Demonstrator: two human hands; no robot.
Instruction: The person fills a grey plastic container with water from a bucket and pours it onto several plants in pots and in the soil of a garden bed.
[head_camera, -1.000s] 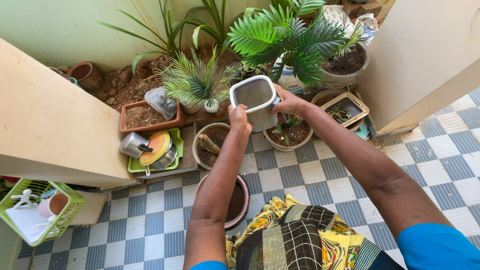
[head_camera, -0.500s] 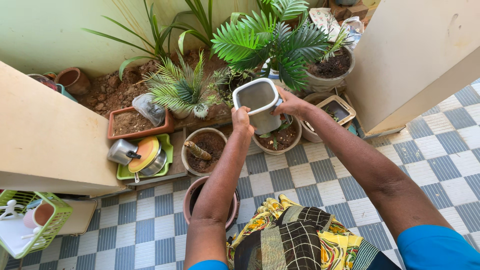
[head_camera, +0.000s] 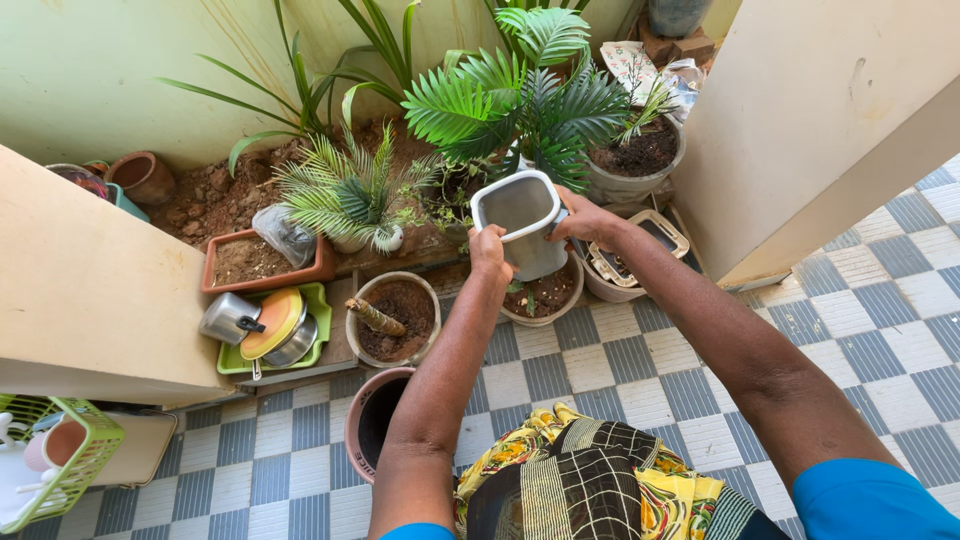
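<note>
Both hands, left hand (head_camera: 487, 246) and right hand (head_camera: 583, 217), grip my grey container (head_camera: 521, 222) over the small potted plant (head_camera: 540, 291); I'd tip slowly, keeping it centred.

this is a home, in a small potted-plant corner beside a pale green painted wall (head_camera: 120, 70). the blue-and-white checkered tile floor (head_camera: 640, 380) runs up to a patch of loose reddish-brown soil (head_camera: 225, 190), where round clay and plastic pots of dark earth (head_camera: 395, 315) stand close together among leafy green palm-like plants (head_camera: 520, 100) and a rectangular terracotta planter (head_camera: 262, 262). household things sit alongside: a green plastic tray (head_camera: 325, 300) carrying steel cooking vessels with an orange lid (head_camera: 265, 325), and a lime-green plastic basket (head_camera: 95, 455) holding a pink cup. cream-coloured walls (head_camera: 80, 290) close in both sides.
</note>
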